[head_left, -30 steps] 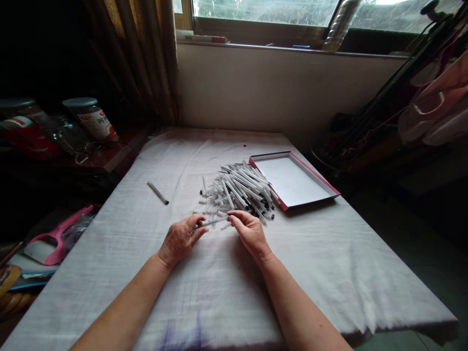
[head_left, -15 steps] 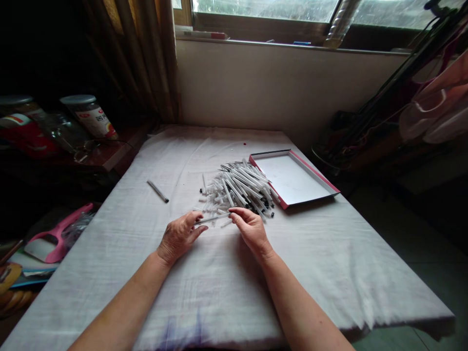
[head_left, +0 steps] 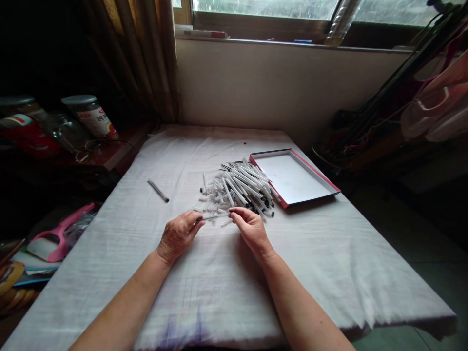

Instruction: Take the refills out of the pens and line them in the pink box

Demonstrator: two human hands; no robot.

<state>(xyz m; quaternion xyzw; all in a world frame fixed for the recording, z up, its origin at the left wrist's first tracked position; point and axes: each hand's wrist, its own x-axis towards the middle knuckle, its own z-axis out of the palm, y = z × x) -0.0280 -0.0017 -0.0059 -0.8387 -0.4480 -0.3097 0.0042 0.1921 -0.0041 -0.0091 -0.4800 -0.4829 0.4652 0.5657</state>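
Between my hands a thin pen refill (head_left: pixel 215 217) is held nearly level, just in front of a pile of pen parts (head_left: pixel 243 187). My left hand (head_left: pixel 181 231) pinches its left end between thumb and fingers. At the other end, my right hand (head_left: pixel 250 229) is closed on it with thumb and forefinger. The pile mixes clear-white pen barrels, thin dark refills and small black caps. To the left, apart from the pile, lies one pen (head_left: pixel 158 190) with a black tip.
A shallow box lid (head_left: pixel 310 199) with red and black sides lies right of the pile. White cloth (head_left: pixel 204 297) covers the table. On the dark cabinet at left stand jars (head_left: pixel 93 117) and glasses (head_left: pixel 85 154); a pink-handled item (head_left: pixel 60 239) lies below. A window sill (head_left: pixel 252 41) runs behind.
The thumb and fingers of my left hand have closed onto the left end of the refill; they were apart before. My right hand keeps its hold in the same place.
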